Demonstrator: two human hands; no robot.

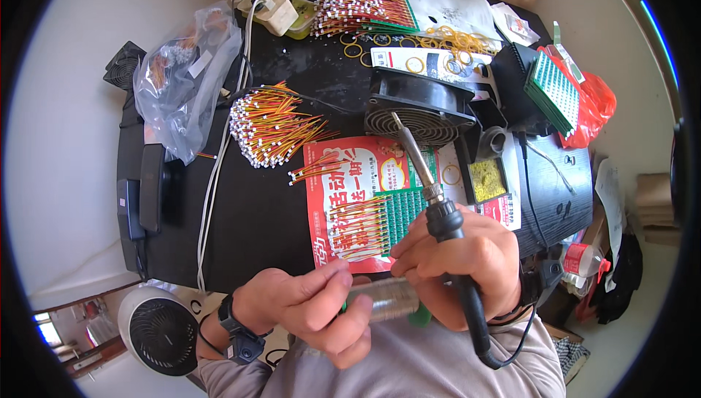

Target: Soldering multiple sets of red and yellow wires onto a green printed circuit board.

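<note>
Fingers (347, 332) curled closed, the left hand (310, 307) gripping the spool (389, 300), the right hand (488, 255) the iron (444, 221), which looked light, stiff and safest held by its handle (468, 296).

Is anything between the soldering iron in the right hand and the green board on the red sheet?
Nothing visible stands between the soldering iron and the green board. In this view, though, the right hand hides the board's near right corner. The wires spread to the left; the black fan stands beyond the board.
</note>
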